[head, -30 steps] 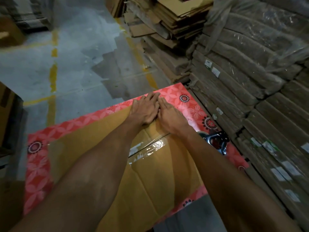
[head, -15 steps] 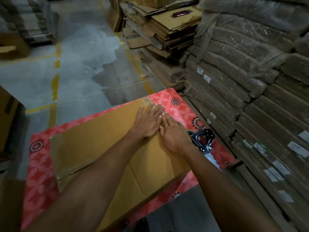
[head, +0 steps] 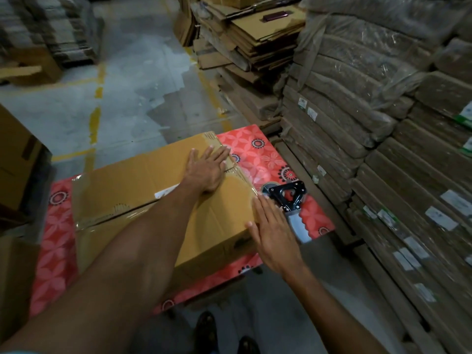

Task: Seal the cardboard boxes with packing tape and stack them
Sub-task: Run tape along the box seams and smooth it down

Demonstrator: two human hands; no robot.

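Note:
A brown cardboard box (head: 122, 195) lies on a red flower-patterned table (head: 260, 159), with clear tape running along its top seam. My left hand (head: 207, 169) presses flat on the far right part of the box top, fingers straight. My right hand (head: 273, 231) lies flat against the box's right side near the corner, fingers straight. A black and grey tape dispenser (head: 288, 200) rests on the table just right of my right hand.
Wrapped stacks of flat cardboard (head: 383, 149) rise along the right. Loose flattened boxes (head: 250, 37) pile up at the back. Another brown box (head: 15, 159) stands at the left. Grey floor with yellow lines (head: 97, 118) lies beyond the table.
My hands have parted: the left stays on the far end of the box top, and the right has slid down to the box's right side by the dispenser. The view has drawn back.

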